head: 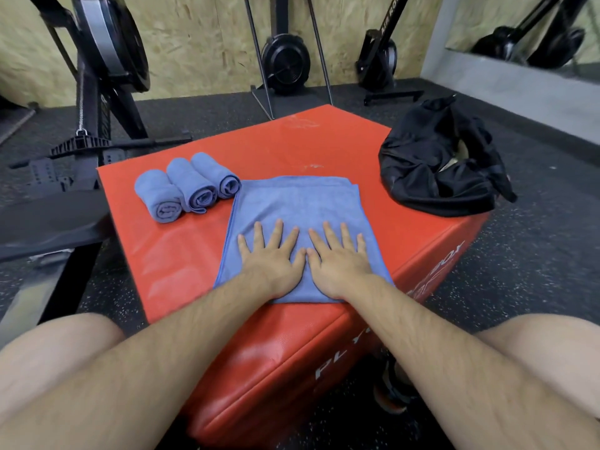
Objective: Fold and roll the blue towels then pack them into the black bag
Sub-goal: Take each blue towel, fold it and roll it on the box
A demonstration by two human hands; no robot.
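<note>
- Left hand [271, 258] and right hand [337, 259]: both flat, fingers spread, palms pressing side by side on the folded blue towel [298, 203].
- Towel lies on the red plyo box [201, 254], near its front edge.
- Three rolled blue towels [186, 186] sit touching in a row, left of it.
- Black bag [438, 164] rests on the box's right corner (mouth open, contents unclear).

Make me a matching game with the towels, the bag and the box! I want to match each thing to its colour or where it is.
Things:
1. rolled towels
2. flat towel
3. bag
4. box

Clues:
a. red
b. black, on the right
c. three side by side on the left
d. spread out in the middle

Pairs: 1-c, 2-d, 3-b, 4-a
</note>
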